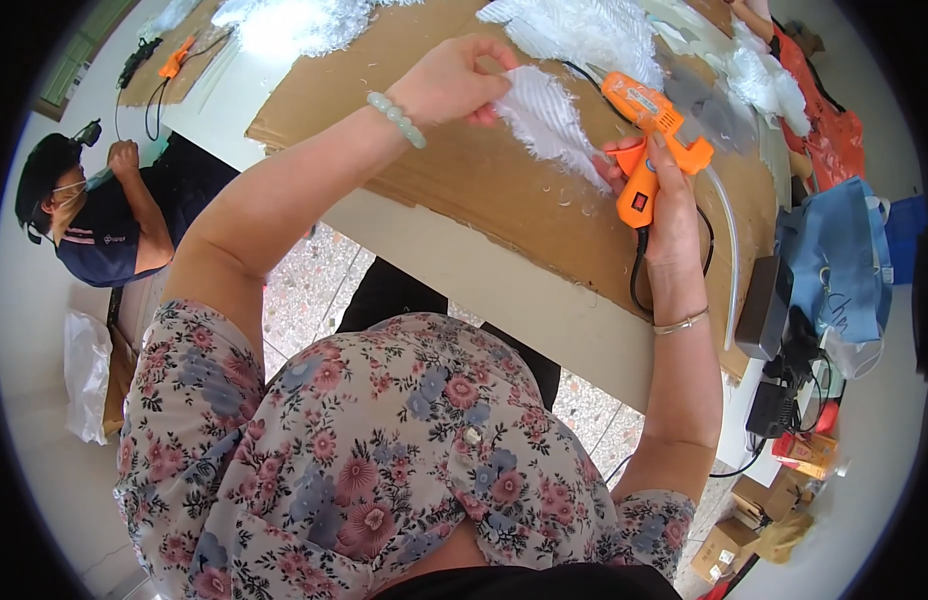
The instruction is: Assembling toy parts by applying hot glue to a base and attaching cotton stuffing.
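Note:
My left hand (462, 82), with a pale green bead bracelet at its wrist, pinches the upper left end of a white feathery, wing-shaped piece (546, 112). An orange hot glue gun (644, 140) is gripped in my right hand (674, 205), with its nozzle up toward the far left. The fingertips of that hand also reach the lower end of the white piece, though the exact contact is partly hidden. A clear glue stick (726, 240) trails from the gun's back end toward the near right. The piece is held just above the brown cardboard (454, 190).
Fluffy white pieces (574, 35) lie along the table's far side. A black cord (639, 270) hangs from the gun. On the right are a blue bag (839, 260) and black power adapters (774, 405). Another person (109, 200) sits at left, near a second orange glue gun (176, 58).

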A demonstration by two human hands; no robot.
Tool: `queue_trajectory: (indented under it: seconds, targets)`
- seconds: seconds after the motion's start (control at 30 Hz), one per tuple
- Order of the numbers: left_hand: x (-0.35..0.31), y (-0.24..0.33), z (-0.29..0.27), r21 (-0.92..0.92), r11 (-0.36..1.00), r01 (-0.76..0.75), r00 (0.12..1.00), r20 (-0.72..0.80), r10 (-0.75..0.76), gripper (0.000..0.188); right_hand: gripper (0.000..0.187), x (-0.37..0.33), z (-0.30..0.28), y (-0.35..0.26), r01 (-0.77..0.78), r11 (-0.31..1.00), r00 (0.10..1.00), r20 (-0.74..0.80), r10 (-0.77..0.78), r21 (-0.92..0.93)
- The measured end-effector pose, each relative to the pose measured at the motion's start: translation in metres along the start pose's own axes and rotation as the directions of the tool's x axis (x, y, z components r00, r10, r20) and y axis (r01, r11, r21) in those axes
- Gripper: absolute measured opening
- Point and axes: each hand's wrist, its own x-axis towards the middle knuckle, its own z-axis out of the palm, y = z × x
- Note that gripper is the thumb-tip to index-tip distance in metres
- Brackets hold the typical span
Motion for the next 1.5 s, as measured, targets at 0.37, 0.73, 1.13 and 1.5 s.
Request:
queue_trajectory:
  seconds: [0.37,0.73,1.13,1.5]
  targets:
    - [-0.022,-0.006,0.012,0.657,0.135,-0.742,0.524,0.443,0.727,0.026,0.032,0.004,-0.006,0.006,0.044,0.999,0.998,0.046,-0.043,-0.012]
    - [-0.020,0.001,0.027,0.633,0.526,-0.568,0.810,0.318,0.492,0.028,0.034,0.005,-0.018,-0.010,0.098,0.993,0.995,0.016,-0.099,0.058]
    - [0.018,-0.037,-0.002,0.721,0.567,-0.398,0.862,0.084,0.500,0.023,0.032,0.008,-0.007,-0.002,-0.005,1.000,0.996,0.090,0.004,0.014]
    - [-0.008,-0.011,0.001,0.771,0.394,-0.499,0.685,0.072,0.725,0.023,0.033,0.000,-0.027,-0.010,0.059,0.996,0.998,-0.001,-0.059,0.062]
